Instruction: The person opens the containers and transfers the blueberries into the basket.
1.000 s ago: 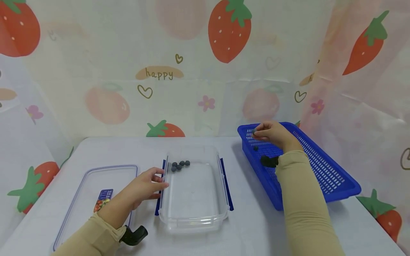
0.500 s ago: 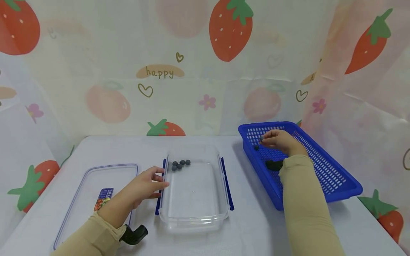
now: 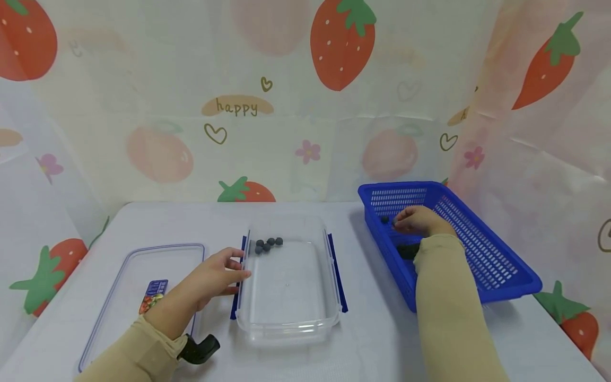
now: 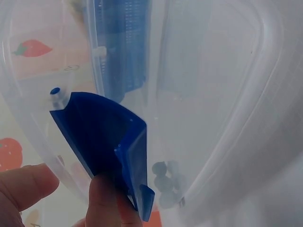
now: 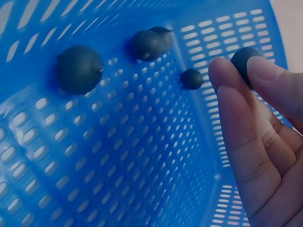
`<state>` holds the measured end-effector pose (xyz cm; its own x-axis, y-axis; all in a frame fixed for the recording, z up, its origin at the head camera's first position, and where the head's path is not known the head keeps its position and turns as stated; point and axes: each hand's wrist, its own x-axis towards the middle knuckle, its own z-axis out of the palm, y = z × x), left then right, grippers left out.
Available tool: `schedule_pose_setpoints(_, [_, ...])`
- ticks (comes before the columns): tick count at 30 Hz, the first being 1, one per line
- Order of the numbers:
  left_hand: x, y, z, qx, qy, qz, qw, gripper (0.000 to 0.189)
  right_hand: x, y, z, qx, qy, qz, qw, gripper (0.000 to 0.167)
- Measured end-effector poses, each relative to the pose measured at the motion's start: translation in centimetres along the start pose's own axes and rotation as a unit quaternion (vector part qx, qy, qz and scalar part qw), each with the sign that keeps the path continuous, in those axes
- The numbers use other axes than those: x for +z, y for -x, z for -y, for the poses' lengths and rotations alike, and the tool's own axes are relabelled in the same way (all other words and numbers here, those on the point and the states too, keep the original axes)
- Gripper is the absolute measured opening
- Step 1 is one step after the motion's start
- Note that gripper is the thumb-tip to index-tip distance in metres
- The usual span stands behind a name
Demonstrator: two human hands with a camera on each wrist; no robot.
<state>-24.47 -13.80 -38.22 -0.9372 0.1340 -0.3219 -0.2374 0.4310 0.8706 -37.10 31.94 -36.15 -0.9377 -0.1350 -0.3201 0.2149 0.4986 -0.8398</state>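
Note:
My right hand (image 3: 420,220) pinches a small dark ball (image 5: 246,64) between thumb and fingertips, low inside the blue perforated basket (image 3: 501,270). Several more dark balls lie in the basket, one large in the right wrist view (image 5: 78,70) and another near the corner (image 5: 191,79). On the left, my left hand (image 3: 215,278) rests at the side of the clear plastic container (image 3: 288,313), one finger over the rim and others against its blue side clip (image 4: 109,137). Several dark balls (image 3: 266,246) sit together in that container's far left corner.
A clear lid (image 3: 119,297) with a colored label (image 3: 154,295) lies flat on the white table (image 3: 377,339), left of the container and partly under my left arm. Strawberry-printed sheets (image 3: 238,58) hang behind and at both sides.
My right hand has moved down and slightly right into the basket, still pinching the ball. The left hand, the container and the balls in it stay put.

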Motion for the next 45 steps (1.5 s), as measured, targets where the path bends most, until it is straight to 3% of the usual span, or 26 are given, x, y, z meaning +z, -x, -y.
schedule_pose_setpoints(13, [-0.1, 0.1, -0.2, 0.003, -0.006, -0.003, 1.0000, 0.057, -0.1, -0.4, 0.0, 0.014, -0.013, -0.001, 0.9998, 0.029])
schedule_pose_setpoints(21, [-0.1, 0.1, -0.3, 0.003, -0.004, -0.002, 1.0000, 0.056, 0.1, -0.2, 0.6, -0.013, -0.038, 0.011, 0.9991, 0.023])
schedule_pose_setpoints(26, [-0.1, 0.1, -0.3, 0.002, -0.003, 0.000, 1.0000, 0.057, 0.3, -0.2, 1.3, -0.028, -0.031, 0.008, 0.9991, 0.028])
schedule_pose_setpoints(38, [0.0, 0.1, -0.1, 0.005, 0.006, 0.004, 1.0000, 0.056, 1.2, -0.1, 6.2, -0.106, -0.032, -0.003, 0.9939, 0.034])
schedule_pose_setpoints(45, [0.0, 0.2, -0.3, 0.001, 0.004, 0.000, 1.0000, 0.056, 3.5, -0.2, 9.9, -0.141, -0.041, -0.002, 0.9891, 0.026])
